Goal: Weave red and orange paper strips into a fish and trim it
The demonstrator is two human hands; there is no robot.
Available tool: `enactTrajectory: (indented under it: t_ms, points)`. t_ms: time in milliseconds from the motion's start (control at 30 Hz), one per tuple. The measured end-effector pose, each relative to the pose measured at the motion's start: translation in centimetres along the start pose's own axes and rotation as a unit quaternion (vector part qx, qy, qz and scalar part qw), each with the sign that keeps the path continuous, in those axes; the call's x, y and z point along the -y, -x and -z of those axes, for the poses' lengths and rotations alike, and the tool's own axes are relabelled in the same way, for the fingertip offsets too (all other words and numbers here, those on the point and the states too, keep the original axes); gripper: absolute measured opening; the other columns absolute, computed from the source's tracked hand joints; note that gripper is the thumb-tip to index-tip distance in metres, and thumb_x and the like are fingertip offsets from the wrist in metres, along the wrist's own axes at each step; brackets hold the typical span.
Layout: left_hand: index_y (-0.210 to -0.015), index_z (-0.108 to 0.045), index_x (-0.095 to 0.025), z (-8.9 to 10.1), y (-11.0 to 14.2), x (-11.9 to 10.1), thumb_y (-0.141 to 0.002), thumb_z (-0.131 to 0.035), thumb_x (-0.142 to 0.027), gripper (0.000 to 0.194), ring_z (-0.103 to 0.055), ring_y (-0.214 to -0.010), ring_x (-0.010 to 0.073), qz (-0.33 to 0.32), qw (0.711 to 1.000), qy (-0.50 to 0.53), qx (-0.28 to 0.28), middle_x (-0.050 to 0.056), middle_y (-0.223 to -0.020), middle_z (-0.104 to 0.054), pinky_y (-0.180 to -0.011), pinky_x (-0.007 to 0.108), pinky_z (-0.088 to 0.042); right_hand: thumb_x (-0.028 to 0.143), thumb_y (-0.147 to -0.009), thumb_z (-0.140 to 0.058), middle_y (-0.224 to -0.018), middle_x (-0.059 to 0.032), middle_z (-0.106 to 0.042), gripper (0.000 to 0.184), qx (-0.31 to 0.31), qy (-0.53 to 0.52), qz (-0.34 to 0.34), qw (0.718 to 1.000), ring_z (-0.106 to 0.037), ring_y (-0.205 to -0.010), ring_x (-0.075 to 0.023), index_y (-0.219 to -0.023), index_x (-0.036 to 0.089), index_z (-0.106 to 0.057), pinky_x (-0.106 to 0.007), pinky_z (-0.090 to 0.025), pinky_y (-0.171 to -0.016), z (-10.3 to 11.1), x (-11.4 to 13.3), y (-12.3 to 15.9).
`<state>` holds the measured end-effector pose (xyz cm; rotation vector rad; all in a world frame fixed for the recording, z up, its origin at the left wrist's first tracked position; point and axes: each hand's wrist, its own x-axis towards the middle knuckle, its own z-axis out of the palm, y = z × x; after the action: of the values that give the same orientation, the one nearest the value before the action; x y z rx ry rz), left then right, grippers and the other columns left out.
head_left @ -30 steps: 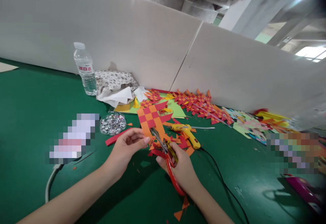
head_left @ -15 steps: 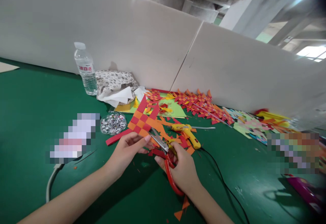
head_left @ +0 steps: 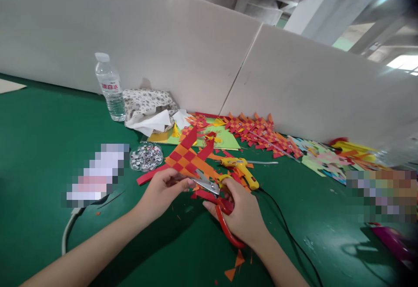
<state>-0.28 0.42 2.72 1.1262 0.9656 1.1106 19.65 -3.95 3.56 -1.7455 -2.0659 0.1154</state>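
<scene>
My left hand (head_left: 161, 193) pinches a woven paper piece (head_left: 187, 158) of red and orange strips just above the green table. My right hand (head_left: 243, 215) grips red-handled scissors (head_left: 217, 200), whose blades point left at the lower edge of the woven piece. Paper scraps (head_left: 233, 269) in red and orange lie under and in front of both hands. A yellow glue gun (head_left: 241, 169) lies just behind my right hand, its black cord (head_left: 287, 234) trailing toward me on the right.
A water bottle (head_left: 109, 86), a patterned cloth (head_left: 146, 104) and a dish of googly eyes (head_left: 146, 157) stand at the back left. Finished woven paper shapes (head_left: 261, 132) lie along the white partition (head_left: 294, 78). Coloured paper (head_left: 323, 158) lies on the right; a white cable (head_left: 70, 230) at the left.
The woven piece has been turned from upright to slanted and lowered in my left hand. The scissors have swung from pointing upward to pointing left at its edge.
</scene>
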Motion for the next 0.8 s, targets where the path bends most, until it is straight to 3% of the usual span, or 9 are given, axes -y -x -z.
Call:
enactTrajectory:
  t_ms: [467,800]
  points:
    - [-0.055,-0.067,-0.018,0.02,-0.07,0.17,-0.060,-0.073,-0.010,0.010,-0.066,-0.057,0.0158,0.003,1.000,0.021,-0.013,0.003,-0.059,-0.071,-0.054,0.021,-0.051,0.044,-0.071,-0.063,-0.080,-0.0039,-0.059,0.034,-0.013,0.001,0.027,1.000,-0.057,-0.070,-0.0198,-0.091,0.020,-0.050,-0.027,-0.040,-0.057,0.25,-0.01,-0.08]
    - [-0.059,-0.069,-0.017,0.11,-0.07,0.45,-0.062,-0.074,-0.013,0.007,-0.068,-0.061,0.0173,0.008,1.000,0.021,-0.009,0.005,-0.061,-0.072,-0.055,0.021,-0.052,0.045,-0.072,-0.061,-0.082,-0.0047,-0.059,0.034,-0.006,0.015,0.024,1.000,-0.058,-0.074,-0.0207,-0.092,0.020,-0.051,-0.027,-0.041,-0.058,0.20,-0.15,-0.02]
